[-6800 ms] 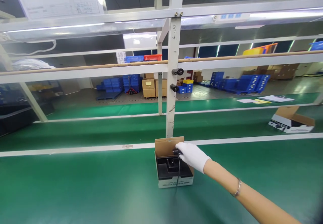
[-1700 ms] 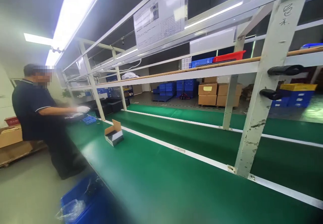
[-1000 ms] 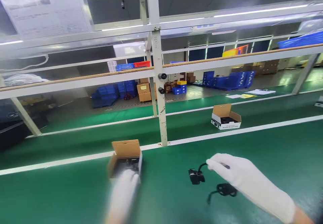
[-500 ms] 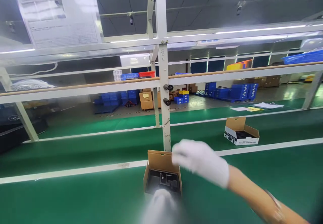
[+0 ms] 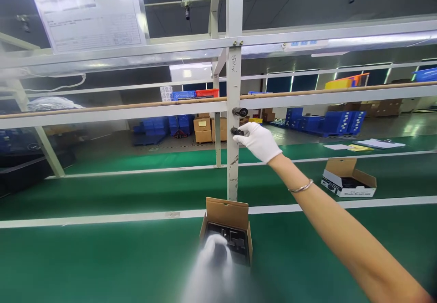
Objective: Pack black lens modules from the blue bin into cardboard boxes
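My right hand [image 5: 257, 141], in a white glove, reaches up to the white upright post [image 5: 233, 171]. Thumb and fingers are closed on a short black cylinder [image 5: 236, 131] that sticks out from it. A second black cylinder [image 5: 240, 112] juts out just above. Below stands an open cardboard box [image 5: 227, 212], its lid raised, with a black insert [image 5: 241, 241] that has shaped recesses. My left hand [image 5: 213, 259], also white-gloved, is at the box's front. It is blurred, its fingers look curved, and whether they grip the box I cannot tell.
Another open box [image 5: 358, 192] with printed sides stands to the right on the green bench surface [image 5: 102, 257]. Papers and a clipboard [image 5: 382, 143] lie farther back. White frame rails [image 5: 119, 114] cross in front of me, and a printed sheet [image 5: 88, 16] hangs upper left.
My right hand has risen from beside the box's lid to the post and closed on the lower black cylinder. My left hand stays at the box front. The view has shifted slightly.
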Demonstrator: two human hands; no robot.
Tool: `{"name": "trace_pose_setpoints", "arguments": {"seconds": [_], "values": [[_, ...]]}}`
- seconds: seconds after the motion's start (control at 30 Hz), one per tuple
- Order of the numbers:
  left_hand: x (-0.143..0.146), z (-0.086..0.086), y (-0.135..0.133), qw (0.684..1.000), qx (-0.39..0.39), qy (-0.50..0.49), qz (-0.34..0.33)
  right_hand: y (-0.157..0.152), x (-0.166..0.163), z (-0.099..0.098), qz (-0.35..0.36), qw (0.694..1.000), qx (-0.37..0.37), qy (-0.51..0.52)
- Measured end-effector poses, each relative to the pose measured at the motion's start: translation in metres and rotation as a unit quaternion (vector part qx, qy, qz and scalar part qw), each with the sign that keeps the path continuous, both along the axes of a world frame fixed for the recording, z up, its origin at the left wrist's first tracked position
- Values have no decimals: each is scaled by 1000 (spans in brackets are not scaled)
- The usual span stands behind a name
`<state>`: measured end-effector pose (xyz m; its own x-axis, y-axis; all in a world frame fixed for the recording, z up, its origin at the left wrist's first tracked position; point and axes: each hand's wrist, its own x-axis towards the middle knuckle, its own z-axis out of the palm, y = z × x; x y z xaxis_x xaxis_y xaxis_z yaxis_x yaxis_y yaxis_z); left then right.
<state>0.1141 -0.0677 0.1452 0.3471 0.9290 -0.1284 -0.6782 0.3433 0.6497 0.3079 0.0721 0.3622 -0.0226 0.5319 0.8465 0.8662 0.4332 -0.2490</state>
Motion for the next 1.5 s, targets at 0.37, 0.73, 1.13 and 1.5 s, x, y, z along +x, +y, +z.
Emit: {"name": "trace_pose_setpoints", "arguments": {"seconds": [0.37, 0.73, 1.13, 1.5], "values": [[-3, 12, -20, 996, -56, -71, -7, -186, -85, -87, 17, 912, -389, -130], [-4, 3, -37, 997, -72, 2, -8, -202, -82, -114, 133, 881, -399, -218], [-12, 20, -50, 912, 193, 340, 125, -192, -78, -130, 69, 919, -274, -274], [-55, -74, 28, 834, 104, 527, 126, -209, -39, -127, 212, 948, -226, -69]]}}
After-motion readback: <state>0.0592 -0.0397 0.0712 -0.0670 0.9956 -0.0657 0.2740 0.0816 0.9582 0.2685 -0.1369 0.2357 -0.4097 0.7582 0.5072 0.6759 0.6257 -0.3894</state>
